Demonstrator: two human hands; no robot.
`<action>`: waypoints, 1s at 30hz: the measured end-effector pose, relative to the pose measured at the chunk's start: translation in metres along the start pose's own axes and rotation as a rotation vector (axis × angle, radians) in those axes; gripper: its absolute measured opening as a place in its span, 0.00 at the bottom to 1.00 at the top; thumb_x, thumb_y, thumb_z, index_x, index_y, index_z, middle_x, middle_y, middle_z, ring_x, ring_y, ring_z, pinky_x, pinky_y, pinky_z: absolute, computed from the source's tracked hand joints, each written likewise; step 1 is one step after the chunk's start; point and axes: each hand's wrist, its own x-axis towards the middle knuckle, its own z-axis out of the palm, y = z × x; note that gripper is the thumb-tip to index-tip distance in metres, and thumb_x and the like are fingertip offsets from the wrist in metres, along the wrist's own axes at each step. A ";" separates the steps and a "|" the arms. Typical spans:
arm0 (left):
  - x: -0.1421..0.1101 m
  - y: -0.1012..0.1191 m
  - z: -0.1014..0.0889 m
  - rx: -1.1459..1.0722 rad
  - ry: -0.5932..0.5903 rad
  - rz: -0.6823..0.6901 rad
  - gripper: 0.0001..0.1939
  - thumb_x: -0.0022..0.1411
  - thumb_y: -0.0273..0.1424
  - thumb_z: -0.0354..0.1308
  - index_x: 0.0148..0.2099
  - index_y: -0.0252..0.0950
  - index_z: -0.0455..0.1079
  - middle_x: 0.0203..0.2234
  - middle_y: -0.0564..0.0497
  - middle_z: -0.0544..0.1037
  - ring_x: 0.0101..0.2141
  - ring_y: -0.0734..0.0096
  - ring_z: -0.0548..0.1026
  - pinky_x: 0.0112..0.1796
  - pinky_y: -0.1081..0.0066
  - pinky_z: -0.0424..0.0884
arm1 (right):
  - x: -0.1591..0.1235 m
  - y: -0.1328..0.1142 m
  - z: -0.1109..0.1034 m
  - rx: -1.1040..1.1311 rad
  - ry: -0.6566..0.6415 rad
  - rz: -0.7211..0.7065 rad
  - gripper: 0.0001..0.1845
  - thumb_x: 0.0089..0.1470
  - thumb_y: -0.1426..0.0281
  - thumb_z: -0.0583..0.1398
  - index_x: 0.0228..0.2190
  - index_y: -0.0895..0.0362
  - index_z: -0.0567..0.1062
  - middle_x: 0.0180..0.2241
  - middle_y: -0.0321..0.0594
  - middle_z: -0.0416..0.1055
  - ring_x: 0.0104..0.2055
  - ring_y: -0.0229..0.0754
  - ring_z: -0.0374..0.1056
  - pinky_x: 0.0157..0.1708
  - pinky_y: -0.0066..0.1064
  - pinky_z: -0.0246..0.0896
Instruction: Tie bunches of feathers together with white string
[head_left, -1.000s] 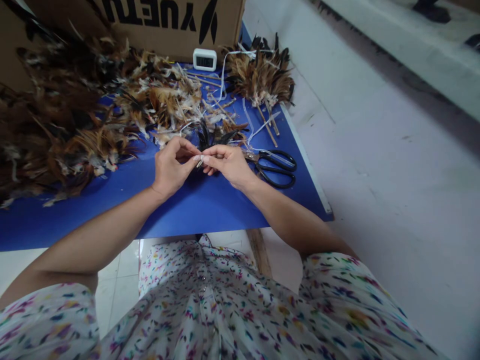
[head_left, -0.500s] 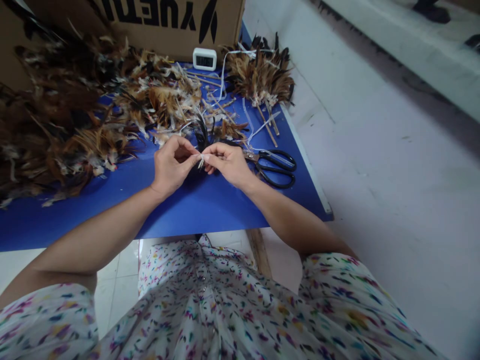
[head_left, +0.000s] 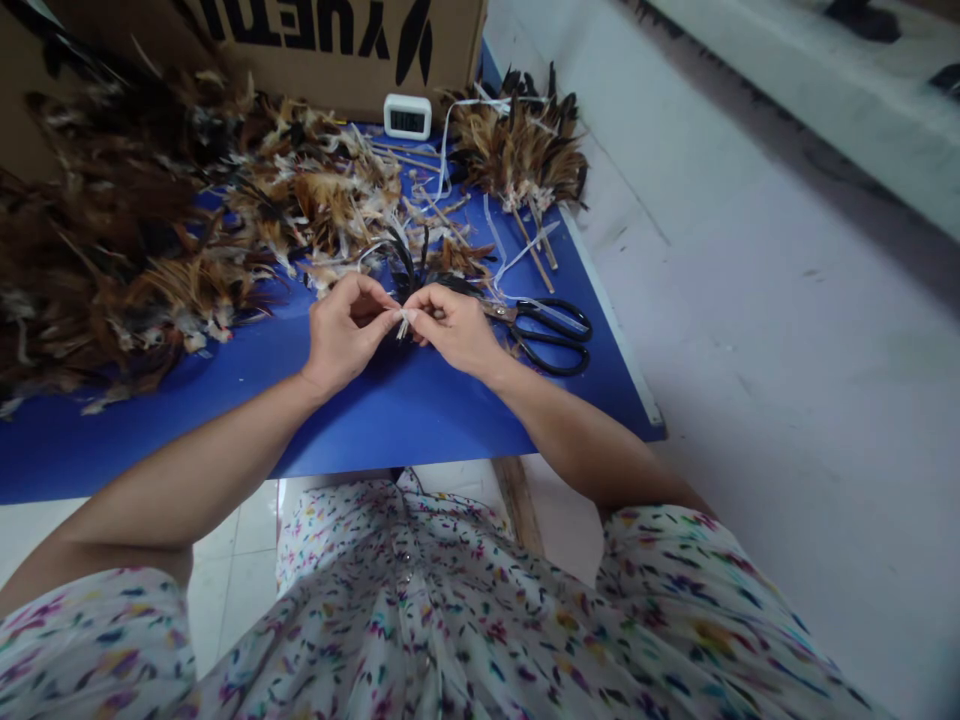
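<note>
Close together over the blue table (head_left: 450,420), both hands pinch at the pale quill ends of a small bunch of dark feathers (head_left: 406,262). My left hand (head_left: 345,330) is closed, thumb against forefinger, at the left of the quills. From the other side my right hand (head_left: 454,328) pinches the same spot. The dark plumes point away from me, and the quill tips poke out below the fingertips. Something thin and whitish shows at the pinch, too small to make out. Black-handled scissors (head_left: 551,335) lie just right of my right hand, blades partly hidden behind it.
Loose brown feathers (head_left: 180,230) heap over the table's left and back. A feather bundle (head_left: 517,150) lies at the back right near sticks (head_left: 534,250) and white plastic strips (head_left: 446,150). Behind stand a small white digital clock (head_left: 407,117) and a cardboard box (head_left: 330,60). A wall rises on the right.
Both hands stay at the quill ends with almost no movement. The dark plumes have shifted slightly, and the whole view has moved a touch.
</note>
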 end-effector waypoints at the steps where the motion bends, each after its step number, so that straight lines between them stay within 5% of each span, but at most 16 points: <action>1: 0.000 0.001 0.000 0.001 -0.001 0.000 0.21 0.54 0.46 0.68 0.35 0.37 0.65 0.27 0.55 0.77 0.28 0.74 0.79 0.30 0.75 0.76 | 0.000 0.001 0.000 -0.014 0.000 -0.005 0.08 0.57 0.66 0.59 0.31 0.58 0.72 0.24 0.31 0.67 0.24 0.30 0.64 0.26 0.23 0.62; 11: -0.001 -0.001 0.001 -0.028 -0.040 -0.035 0.20 0.54 0.45 0.68 0.36 0.37 0.65 0.27 0.54 0.78 0.29 0.72 0.79 0.31 0.73 0.75 | -0.001 0.001 -0.001 -0.124 0.024 -0.025 0.08 0.58 0.66 0.58 0.30 0.58 0.70 0.25 0.32 0.67 0.26 0.31 0.63 0.28 0.25 0.61; 30: 0.001 0.001 0.000 -0.010 -0.024 -0.066 0.14 0.56 0.39 0.66 0.36 0.37 0.65 0.27 0.55 0.76 0.27 0.74 0.77 0.29 0.73 0.74 | -0.001 -0.001 0.002 0.034 0.006 0.074 0.06 0.58 0.69 0.57 0.31 0.56 0.65 0.23 0.28 0.67 0.24 0.29 0.68 0.25 0.22 0.67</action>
